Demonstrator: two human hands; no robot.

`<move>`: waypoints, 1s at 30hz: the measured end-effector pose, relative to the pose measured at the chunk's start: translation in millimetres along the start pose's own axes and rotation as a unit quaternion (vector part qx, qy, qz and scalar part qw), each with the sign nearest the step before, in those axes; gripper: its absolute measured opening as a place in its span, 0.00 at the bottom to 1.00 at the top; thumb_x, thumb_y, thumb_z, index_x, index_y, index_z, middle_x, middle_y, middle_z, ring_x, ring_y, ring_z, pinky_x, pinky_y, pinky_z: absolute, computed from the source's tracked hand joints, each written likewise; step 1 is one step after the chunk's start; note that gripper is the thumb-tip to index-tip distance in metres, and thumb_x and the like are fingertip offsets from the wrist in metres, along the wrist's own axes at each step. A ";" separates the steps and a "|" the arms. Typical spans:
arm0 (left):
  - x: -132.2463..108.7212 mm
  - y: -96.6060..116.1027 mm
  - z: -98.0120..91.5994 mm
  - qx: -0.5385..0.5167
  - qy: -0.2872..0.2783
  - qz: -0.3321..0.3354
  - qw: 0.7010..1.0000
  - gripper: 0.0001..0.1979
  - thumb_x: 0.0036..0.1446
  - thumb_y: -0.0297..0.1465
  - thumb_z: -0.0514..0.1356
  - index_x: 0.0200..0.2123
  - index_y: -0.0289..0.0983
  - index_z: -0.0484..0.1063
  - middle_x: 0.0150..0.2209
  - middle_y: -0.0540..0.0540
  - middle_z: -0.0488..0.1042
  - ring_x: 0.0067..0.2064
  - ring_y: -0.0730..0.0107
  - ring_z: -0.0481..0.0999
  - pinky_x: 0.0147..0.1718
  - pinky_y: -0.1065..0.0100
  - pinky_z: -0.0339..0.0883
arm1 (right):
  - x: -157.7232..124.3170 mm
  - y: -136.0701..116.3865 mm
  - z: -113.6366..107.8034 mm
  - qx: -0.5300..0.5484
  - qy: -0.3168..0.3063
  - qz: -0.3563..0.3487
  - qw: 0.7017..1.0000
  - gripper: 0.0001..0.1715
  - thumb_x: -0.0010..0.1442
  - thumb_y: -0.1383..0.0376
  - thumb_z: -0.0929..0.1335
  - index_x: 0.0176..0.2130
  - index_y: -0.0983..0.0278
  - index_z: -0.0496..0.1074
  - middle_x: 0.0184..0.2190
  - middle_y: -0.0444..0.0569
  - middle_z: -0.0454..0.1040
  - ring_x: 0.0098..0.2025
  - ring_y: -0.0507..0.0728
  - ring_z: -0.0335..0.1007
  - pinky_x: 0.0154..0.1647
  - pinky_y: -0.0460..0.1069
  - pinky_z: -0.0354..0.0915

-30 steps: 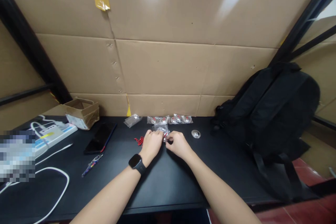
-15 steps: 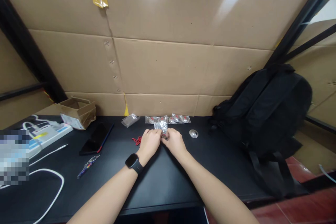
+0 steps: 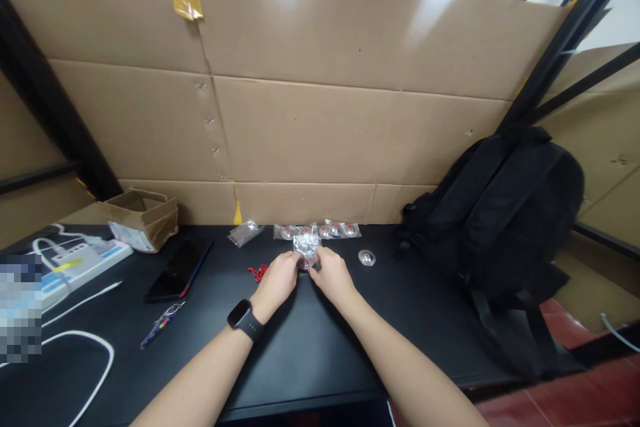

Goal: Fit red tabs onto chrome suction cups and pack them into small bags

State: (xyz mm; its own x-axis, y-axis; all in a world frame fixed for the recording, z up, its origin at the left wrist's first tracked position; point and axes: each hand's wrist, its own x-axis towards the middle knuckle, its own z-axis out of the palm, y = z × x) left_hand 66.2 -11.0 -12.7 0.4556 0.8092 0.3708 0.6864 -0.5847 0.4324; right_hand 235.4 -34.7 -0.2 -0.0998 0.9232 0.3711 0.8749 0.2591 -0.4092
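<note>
A crinkled clear plastic bag (image 3: 307, 245) stands between my hands, with a small round piece with red on it at its lower end. My left hand (image 3: 277, 280), a black watch on its wrist, pinches the left side of this end. On the other side the fingers of my right hand (image 3: 336, 275) close on it. My fingertips partly hide the round piece. Red cords (image 3: 259, 272) lie just left of my left hand. Behind the bag sits a row of bagged round pieces (image 3: 330, 230) with red marks. A loose clear round disc (image 3: 367, 257) rests to the right.
Against the cardboard wall lies a stack of clear bags (image 3: 245, 233). To the left are an open cardboard box (image 3: 143, 220), a black phone (image 3: 179, 270), a keychain (image 3: 163, 325) and a white power strip (image 3: 90, 265) with cables. A black backpack (image 3: 505, 213) fills the right side.
My left hand has shifted slightly left and down, so more of the bag and the round piece shows between my hands. The whole view has shifted a little.
</note>
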 end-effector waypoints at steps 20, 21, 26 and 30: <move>-2.3 -7.8 5.6 -0.057 0.017 -0.030 0.998 0.27 0.50 0.22 0.66 0.54 0.41 0.67 0.52 0.42 0.71 0.55 0.55 0.72 0.57 0.57 0.64 | 15.9 -5.6 11.1 -0.147 -0.025 0.036 0.988 0.13 0.64 0.61 0.68 0.49 0.57 0.67 0.48 0.49 0.73 0.37 0.59 0.77 0.35 0.49 0.65; -2.8 -7.7 3.4 -0.053 0.010 -0.029 0.998 0.27 0.51 0.24 0.67 0.54 0.41 0.67 0.52 0.41 0.71 0.55 0.55 0.72 0.56 0.57 0.65 | 16.6 -3.1 8.9 -0.123 -0.022 0.021 0.992 0.13 0.63 0.62 0.69 0.48 0.58 0.68 0.47 0.49 0.73 0.37 0.58 0.76 0.36 0.49 0.66; -4.6 -6.0 -10.3 -0.024 -0.036 -0.029 0.999 0.22 0.59 0.32 0.62 0.57 0.44 0.67 0.55 0.42 0.72 0.56 0.54 0.72 0.55 0.57 0.65 | 15.9 20.1 -11.6 0.100 -0.026 -0.102 0.989 0.12 0.56 0.66 0.74 0.41 0.61 0.72 0.39 0.45 0.74 0.34 0.53 0.72 0.36 0.46 0.65; -3.5 -5.9 -18.4 -0.016 -0.043 -0.009 0.999 0.15 0.66 0.33 0.54 0.55 0.44 0.69 0.54 0.45 0.75 0.56 0.59 0.73 0.54 0.59 0.65 | 14.2 42.3 -20.4 0.159 -0.019 -0.129 0.979 0.12 0.63 0.73 0.65 0.42 0.61 0.76 0.36 0.46 0.76 0.33 0.52 0.69 0.37 0.46 0.64</move>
State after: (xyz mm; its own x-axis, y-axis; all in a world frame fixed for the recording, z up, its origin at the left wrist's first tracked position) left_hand 50.1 -11.4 -1.4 0.4913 0.8211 0.2905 0.6770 -0.5698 0.4658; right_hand 280.7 -16.4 4.8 -0.3212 0.8240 0.4667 0.6274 0.5543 -0.5469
